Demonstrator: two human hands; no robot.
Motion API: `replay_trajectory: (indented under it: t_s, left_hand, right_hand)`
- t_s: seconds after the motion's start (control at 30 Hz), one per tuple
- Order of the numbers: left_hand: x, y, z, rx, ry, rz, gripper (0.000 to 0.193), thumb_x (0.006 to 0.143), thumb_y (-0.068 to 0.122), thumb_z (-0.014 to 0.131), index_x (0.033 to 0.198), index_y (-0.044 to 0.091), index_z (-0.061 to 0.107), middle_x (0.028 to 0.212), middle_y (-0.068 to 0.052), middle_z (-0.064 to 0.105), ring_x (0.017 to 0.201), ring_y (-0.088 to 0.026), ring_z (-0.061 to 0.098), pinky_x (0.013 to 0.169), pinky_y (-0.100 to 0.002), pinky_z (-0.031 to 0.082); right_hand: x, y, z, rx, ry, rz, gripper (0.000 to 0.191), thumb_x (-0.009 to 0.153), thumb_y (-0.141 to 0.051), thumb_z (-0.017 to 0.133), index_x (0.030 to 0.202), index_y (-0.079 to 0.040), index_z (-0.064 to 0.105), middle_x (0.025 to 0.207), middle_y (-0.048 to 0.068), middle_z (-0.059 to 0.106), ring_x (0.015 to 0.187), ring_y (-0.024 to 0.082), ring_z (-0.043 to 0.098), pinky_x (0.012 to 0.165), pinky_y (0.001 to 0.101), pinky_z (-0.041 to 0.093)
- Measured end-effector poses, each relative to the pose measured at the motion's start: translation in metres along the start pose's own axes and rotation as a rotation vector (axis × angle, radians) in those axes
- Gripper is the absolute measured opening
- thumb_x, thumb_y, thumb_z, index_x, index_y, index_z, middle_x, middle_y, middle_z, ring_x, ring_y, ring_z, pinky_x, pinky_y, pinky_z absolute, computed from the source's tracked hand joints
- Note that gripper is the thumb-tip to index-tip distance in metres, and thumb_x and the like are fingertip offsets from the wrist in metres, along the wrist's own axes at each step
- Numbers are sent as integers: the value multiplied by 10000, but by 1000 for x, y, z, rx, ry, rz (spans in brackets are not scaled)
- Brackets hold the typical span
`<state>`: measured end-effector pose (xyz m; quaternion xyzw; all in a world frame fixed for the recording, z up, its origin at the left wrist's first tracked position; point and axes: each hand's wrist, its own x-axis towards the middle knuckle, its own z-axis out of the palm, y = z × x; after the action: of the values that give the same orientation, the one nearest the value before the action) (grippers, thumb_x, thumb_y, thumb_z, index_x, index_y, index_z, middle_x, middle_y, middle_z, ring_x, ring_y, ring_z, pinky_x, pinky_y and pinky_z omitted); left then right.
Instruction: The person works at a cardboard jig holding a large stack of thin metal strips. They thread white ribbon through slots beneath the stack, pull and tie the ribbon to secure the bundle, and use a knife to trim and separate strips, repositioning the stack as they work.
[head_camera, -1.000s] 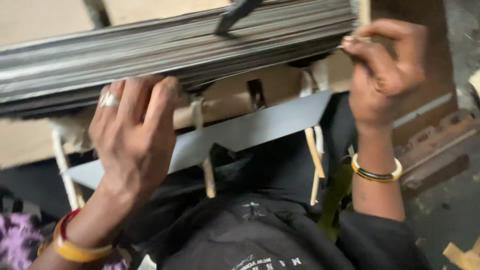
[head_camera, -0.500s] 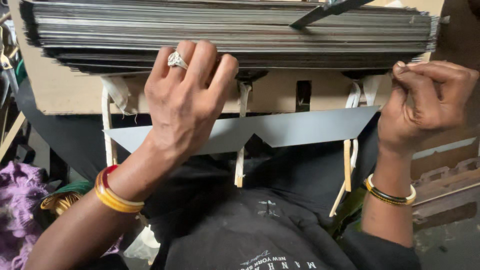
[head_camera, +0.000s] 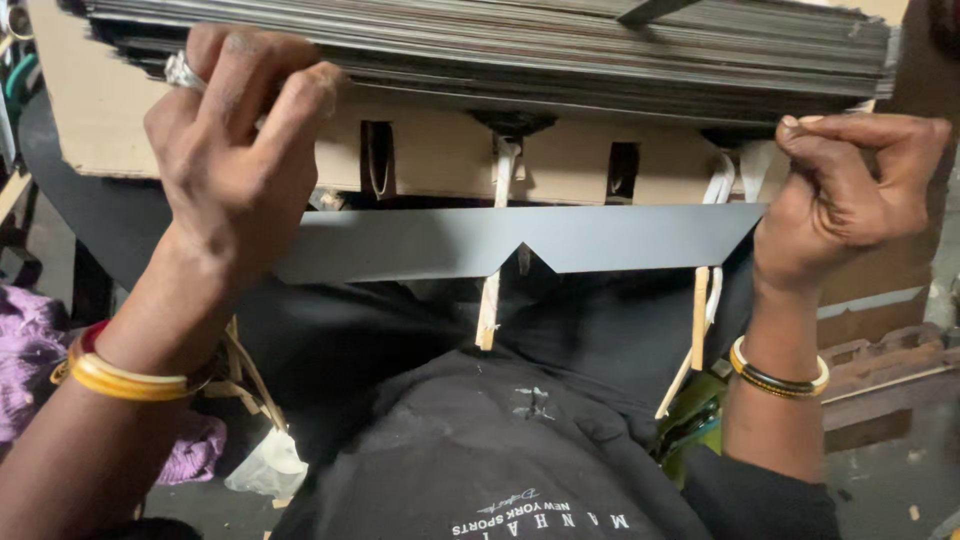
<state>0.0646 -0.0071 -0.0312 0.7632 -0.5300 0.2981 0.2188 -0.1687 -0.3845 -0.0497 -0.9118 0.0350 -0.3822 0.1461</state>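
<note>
A thick stack of thin dark sheets (head_camera: 520, 45) lies flat across the top of the view, its layered edges facing the camera and reaching almost from one side to the other. It rests on a tan cardboard panel (head_camera: 440, 155) that has narrow upright slots cut into it. The left hand (head_camera: 235, 160) grips the near edge of the stack towards its left end: the fingers curl up over the edge, with a silver ring (head_camera: 182, 72) on one of them, and the thumb cannot be seen. The right hand (head_camera: 845, 195) is closed into a loose fist at the stack's right end, fingertips pinched together just under the lowest sheets; whether it grips a sheet or a cord cannot be told. Below the cardboard, between the two wrists, hangs a long grey strip (head_camera: 520, 240) with a pointed notch in the middle of its lower edge. Pale wooden sticks (head_camera: 488, 310) and white cords drop down behind it. Yellow and red bangles (head_camera: 120, 378) circle the left wrist, and a gold and dark bangle (head_camera: 778, 375) the right. A black garment (head_camera: 480, 450) fills the bottom of the view.
</note>
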Motion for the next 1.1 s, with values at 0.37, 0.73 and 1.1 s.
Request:
replay_trajectory:
  t_s: [0.37,0.73,1.1]
  left_hand:
    - [-4,-1,-3,99,-5,-12,191,946,-57,753,1081,62,688,970,-31,622,894,-192,580,631,-282,427]
    - [2,2,2,212,-50,26,209,895,-119,716,1009,45,655,928,-42,570,900,-185,584,666,-299,463]
    - [24,36,-52,-37,-181,-103,402,739,190,747,1103,27,694,1034,-129,612,946,-267,604,796,-405,514]
  right_hand:
    - [2,1,7,49,-69,8,112,989,167,784,964,59,768,1056,124,629,975,209,631,826,284,561]
    - [4,7,5,-88,-102,-139,151,943,169,807,951,19,793,981,116,664,949,260,630,839,317,555]
    - [49,-101,-4,-80,-315,-118,185,880,-55,841,1025,-2,737,1069,145,691,1000,337,649,876,445,526]
